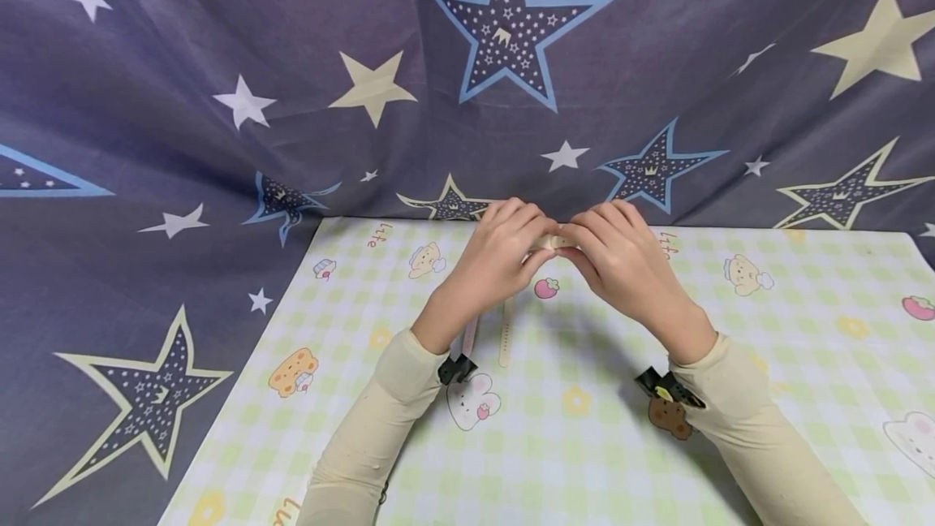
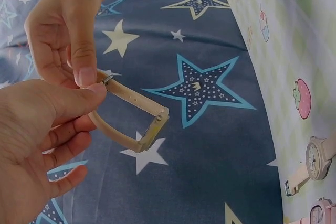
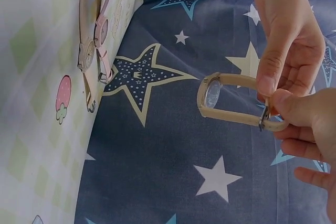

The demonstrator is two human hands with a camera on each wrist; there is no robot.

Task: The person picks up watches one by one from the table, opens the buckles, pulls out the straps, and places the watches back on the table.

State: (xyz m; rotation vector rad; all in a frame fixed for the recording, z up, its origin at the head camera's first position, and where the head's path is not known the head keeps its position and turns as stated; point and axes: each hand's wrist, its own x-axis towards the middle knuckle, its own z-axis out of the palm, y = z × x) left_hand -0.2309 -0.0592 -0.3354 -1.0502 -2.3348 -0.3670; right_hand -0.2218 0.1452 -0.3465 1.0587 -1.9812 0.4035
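Observation:
A beige wristwatch (image 2: 126, 139) is held up with its strap bent into a loop, and its round case (image 3: 212, 94) hangs at the end away from the fingers. My left hand (image 1: 504, 246) pinches the strap beside the metal buckle (image 2: 107, 80) between thumb and fingers. From the other side, my right hand (image 1: 621, 258) pinches the strap at the same spot, the thumbs of both hands close together. One strap end runs through the buckle in the right wrist view. In the head view the fingers hide most of the watch.
A second beige watch (image 2: 315, 158) and a pink watch (image 2: 320, 212) lie side by side on the checked tablecloth (image 1: 584, 445), partly under my left arm in the head view. Behind the table hangs a dark star-patterned cloth (image 1: 467, 144).

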